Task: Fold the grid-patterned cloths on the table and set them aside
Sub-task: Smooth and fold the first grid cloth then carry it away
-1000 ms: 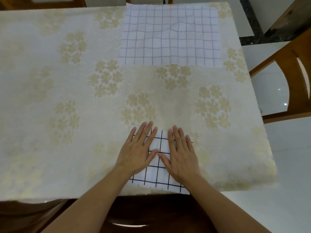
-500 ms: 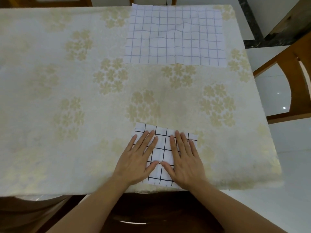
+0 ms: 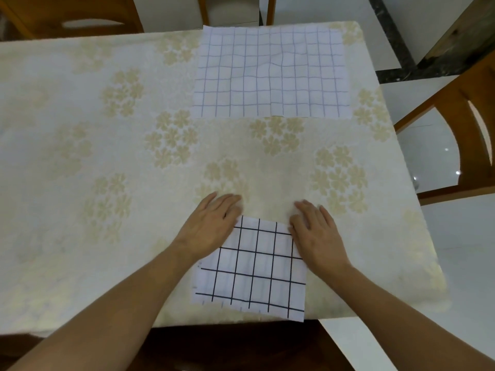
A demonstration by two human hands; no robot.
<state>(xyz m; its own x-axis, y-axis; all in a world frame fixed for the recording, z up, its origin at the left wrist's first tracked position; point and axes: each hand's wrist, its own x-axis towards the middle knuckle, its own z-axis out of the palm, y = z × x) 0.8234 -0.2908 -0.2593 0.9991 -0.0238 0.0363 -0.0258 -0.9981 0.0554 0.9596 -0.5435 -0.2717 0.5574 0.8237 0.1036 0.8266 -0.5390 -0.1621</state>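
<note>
A small folded white cloth with a bold black grid (image 3: 254,269) lies at the table's near edge, its front hem just over the edge. My left hand (image 3: 211,226) lies flat over its far left corner, fingers straight. Over the far right corner lies my right hand (image 3: 316,231), fingers pointing away from me; whether they pinch the corner is unclear. A larger white cloth with a thin purple grid (image 3: 270,73) lies spread flat at the far edge of the table, apart from both hands.
The table (image 3: 107,156) wears a cream cover with pale gold flower clusters. A wooden chair (image 3: 460,124) stands at the right side, another (image 3: 67,14) at the far left. Below the near edge is dark wood.
Both hands have slid apart from the middle of the black-grid cloth to its far corners, uncovering its centre. The cloth has stayed in place.
</note>
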